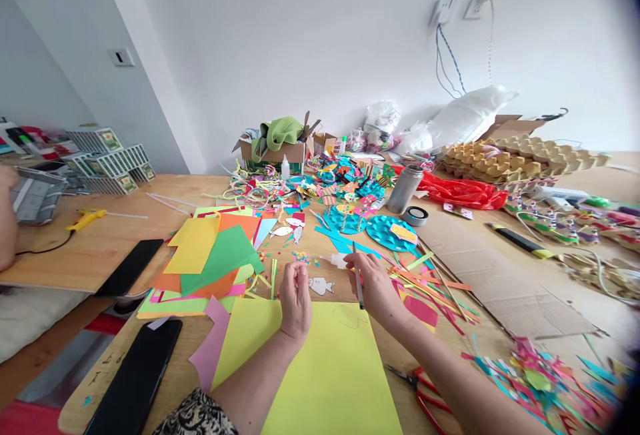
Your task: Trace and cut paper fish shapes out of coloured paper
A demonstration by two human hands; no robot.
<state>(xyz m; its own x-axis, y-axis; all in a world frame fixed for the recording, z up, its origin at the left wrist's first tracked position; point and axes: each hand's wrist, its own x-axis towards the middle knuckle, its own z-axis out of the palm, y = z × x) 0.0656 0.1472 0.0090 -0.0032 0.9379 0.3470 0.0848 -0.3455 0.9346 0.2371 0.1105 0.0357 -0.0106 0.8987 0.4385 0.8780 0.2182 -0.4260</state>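
A large yellow-green sheet of paper [330,375] lies before me, with a faint curved outline drawn near its top right edge. My right hand [370,281] grips a grey pen [359,285], dark end down by that outline. My left hand [296,295] rests on the sheet's upper part, fingers curled together; whether anything is inside is hidden. Between the hands, just beyond the sheet, is a white paper fish cutout [321,285]. Past my right fingers lies a small white-tipped glue bottle [336,260], partly covered by the hand.
Coloured paper [225,255] is stacked left, above a black phone [135,381]. Red-handled scissors [425,388] lie right of the sheet, near paper scraps [545,381]. Blue discs [385,231], a steel flask [405,189] and cardboard [500,268] stand beyond. Another person's arm [6,221] shows left.
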